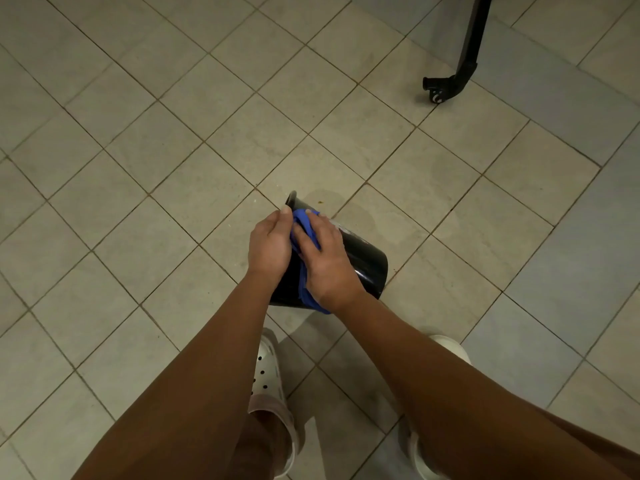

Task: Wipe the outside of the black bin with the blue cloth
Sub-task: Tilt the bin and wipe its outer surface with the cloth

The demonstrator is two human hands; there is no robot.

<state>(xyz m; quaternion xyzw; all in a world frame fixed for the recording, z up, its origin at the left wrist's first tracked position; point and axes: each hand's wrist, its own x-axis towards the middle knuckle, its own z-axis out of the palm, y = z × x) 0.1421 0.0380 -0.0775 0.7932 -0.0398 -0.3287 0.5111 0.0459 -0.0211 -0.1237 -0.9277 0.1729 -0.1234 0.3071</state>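
The black bin [363, 261] is tipped over above the tiled floor, its rim pointing away to the upper left and its base toward me. My left hand [268, 245] grips the bin's left side near the rim, thumb up along the edge. My right hand [323, 261] lies flat on top of the bin and presses the blue cloth [304, 230] against its outer wall. The cloth bunches out above my fingers and hangs down below my wrist [313, 301]. Much of the bin is hidden under both hands.
Grey floor tiles [138, 168] spread all around. A black metal leg with a foot [450, 84] stands at the upper right. My feet in white perforated clogs [268, 372] stand just below the bin, the right shoe [446, 344] partly hidden by my forearm.
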